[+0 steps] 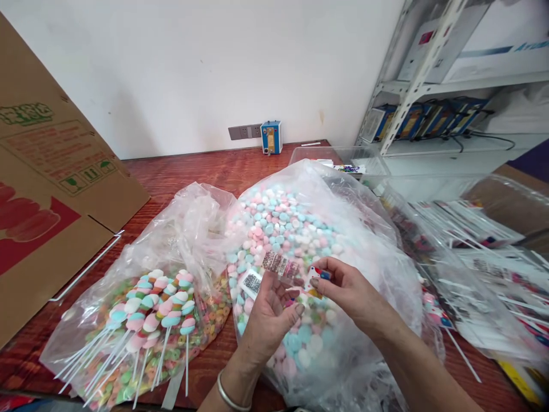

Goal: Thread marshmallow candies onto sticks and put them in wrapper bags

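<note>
My left hand (271,320), with a bangle at the wrist, grips a small clear printed packet (279,265) with brownish text and a barcode label. My right hand (349,286) pinches the packet's other end between thumb and fingertips, where red, blue and yellow printing shows. What is inside the packet, if anything, is hard to make out. Both hands are over a large clear bag of pink, blue and white marshmallows (277,214). To the left, several marshmallow skewers (150,309) on white sticks lie on a clear bag of coloured gummy rings (218,306).
A cardboard box (64,189) stands at the left, a loose white stick (81,272) beside it. Clear plastic bins (446,189) with wrapped sticks are on the right. A small blue device (271,137) stands by the wall socket. White metal shelving (422,68) rises at the back right.
</note>
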A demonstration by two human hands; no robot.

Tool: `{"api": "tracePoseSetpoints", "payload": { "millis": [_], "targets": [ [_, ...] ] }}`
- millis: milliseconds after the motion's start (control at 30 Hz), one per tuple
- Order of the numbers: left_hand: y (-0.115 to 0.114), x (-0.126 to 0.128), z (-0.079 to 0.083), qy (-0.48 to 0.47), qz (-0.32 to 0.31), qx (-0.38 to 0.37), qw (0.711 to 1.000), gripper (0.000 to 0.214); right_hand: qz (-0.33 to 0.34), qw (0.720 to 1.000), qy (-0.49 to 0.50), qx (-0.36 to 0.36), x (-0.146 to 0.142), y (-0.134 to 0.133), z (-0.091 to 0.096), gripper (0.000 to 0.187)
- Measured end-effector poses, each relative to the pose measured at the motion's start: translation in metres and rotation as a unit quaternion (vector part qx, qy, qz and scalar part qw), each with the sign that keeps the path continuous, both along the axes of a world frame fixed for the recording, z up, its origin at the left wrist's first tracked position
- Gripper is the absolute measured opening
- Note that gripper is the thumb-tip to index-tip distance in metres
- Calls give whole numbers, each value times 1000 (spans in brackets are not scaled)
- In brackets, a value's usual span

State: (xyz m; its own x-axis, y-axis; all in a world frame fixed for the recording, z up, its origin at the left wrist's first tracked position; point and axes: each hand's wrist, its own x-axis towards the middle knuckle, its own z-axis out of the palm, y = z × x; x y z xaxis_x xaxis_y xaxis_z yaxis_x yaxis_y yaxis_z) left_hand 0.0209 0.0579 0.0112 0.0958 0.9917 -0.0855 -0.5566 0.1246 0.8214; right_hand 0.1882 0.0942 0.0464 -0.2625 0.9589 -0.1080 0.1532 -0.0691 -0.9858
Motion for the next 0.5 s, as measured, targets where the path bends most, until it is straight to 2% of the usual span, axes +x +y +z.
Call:
{"api": "tracePoseSetpoints", "payload": {
  "millis": [100,200,367,500],
  "targets": [
    [1,1,1,3,13,-52,999,50,28,999,35,-28,-3,-1,-4,17],
    [6,6,0,-26,66,-143,987,34,25,999,24,-6,-9,-4,-7,17],
    [10,18,-3,-77,121,-177,974,32,-93,993,38,64,-18,-14,-18,21],
    [9,24,-5,-62,144,-166,974,34,-143,976,-97,135,-18,-21,-23,26]
  ]
}}
